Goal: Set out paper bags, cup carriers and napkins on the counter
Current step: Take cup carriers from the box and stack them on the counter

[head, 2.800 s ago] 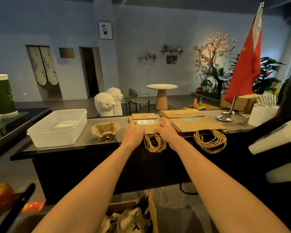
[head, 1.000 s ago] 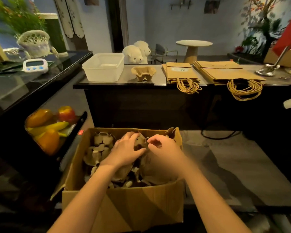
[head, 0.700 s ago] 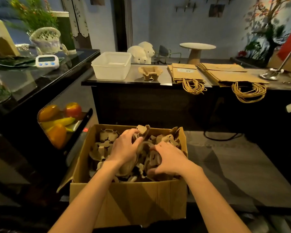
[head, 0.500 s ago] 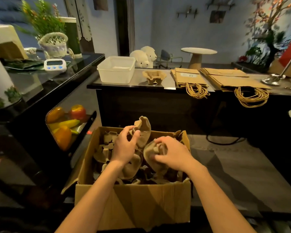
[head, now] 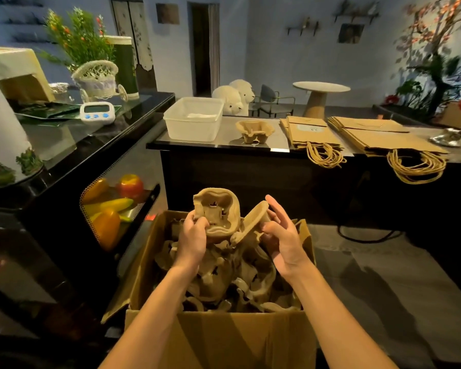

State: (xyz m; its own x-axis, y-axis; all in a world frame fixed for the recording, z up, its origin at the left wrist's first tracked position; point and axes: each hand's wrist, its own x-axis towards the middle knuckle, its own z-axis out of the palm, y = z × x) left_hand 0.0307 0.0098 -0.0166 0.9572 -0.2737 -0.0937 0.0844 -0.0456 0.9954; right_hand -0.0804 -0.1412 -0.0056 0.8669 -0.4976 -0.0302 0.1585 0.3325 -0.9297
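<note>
Left hand (head: pixel 190 235) grips cup carrier (head: pixel 218 211), right hand (head: pixel 282 238) pinches second carrier (head: pixel 254 221), above full box (head: pixel 224 339).

Blue walls (head: pixel 277 62), round table (head: pixel 321 87), grey floor (head: pixel 383 275)

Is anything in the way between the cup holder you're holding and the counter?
Nothing visible. The left hand holds a carrier above the box; only open air lies between it and the counter.

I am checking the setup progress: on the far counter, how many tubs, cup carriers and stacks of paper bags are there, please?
White tub: 1
Cup carrier: 1
Paper bag stacks: 2
Total: 4
</note>
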